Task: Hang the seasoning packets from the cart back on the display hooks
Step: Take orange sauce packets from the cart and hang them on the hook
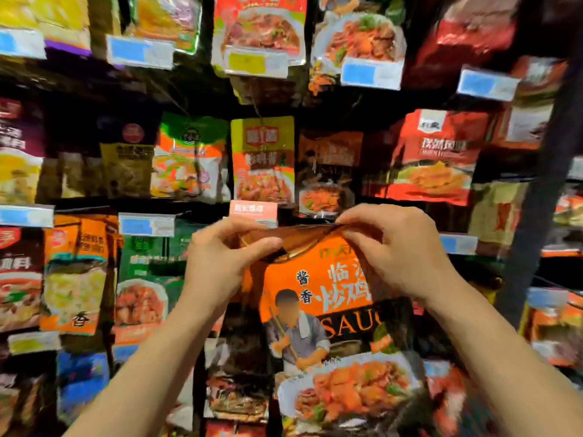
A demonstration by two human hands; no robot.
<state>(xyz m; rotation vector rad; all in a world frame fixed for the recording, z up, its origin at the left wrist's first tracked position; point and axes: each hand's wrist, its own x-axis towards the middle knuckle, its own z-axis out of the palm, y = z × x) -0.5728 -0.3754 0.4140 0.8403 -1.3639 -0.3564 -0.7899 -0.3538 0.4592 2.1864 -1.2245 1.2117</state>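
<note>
Both hands were raised before the display wall, each gripping the top edge of one orange packet. The left hand pinched the packet's upper left corner between thumb and curled fingers; the right hand pinched the upper right part of the same edge, its fingers bent over the fold. The top strip between them was buckled and dark, tipped toward the wall. The packet hung down from that grip, upright, showing a cook with a ladle, large white lettering and a plate of fried chicken at the bottom.

Its top edge sat just below a pink tag at the end of a hook; whether the packet touched the hook could not be told. Above the tag hung a yellow packet, with a green-topped packet just left of it and a red packet well to the right. Blue price tags lined the rows. Much of the wall was blurred.
</note>
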